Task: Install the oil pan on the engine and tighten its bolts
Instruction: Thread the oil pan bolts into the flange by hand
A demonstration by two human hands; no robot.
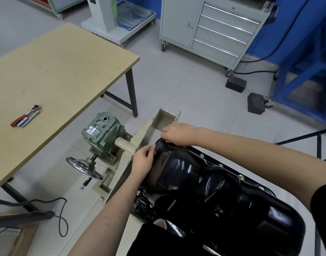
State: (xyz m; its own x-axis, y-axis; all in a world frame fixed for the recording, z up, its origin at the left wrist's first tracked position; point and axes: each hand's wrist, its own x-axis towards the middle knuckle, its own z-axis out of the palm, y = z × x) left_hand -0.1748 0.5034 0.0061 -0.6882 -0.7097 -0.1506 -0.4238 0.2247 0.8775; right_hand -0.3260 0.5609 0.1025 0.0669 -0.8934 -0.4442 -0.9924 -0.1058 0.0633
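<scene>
Two bare hands worked at the far end of the black oil pan [204, 185], which sat upturned on the engine, itself mostly hidden beneath it on a beige stand [138, 143]. The right hand [177, 133] had its fingertips curled down onto a small brass-coloured bolt [166, 140] at the pan's far rim, pinching it. The left hand [143, 161] lay against the pan's near-left corner, its fingers bent round the edge, seemingly steadying it; whether it held a bolt of its own could not be told.

Several bolts [220, 165] already sat along the right flange, and others showed on the left side, so the step looked like hand-starting the last bolts before any real tightening. The next move probably called for spinning this one in by finger until it seated, then fetching a tool.

That tool, a ratchet [27, 115] with a red grip, lay with an extension bar beside it on the wooden table [66, 71], well apart from the pan to the left. A green gearbox [101, 133] with a hand wheel [84, 168] stood between table and stand, in the path of a reach. A black cable [62, 217] looped on the floor nearby, a likely trip hazard.
</scene>
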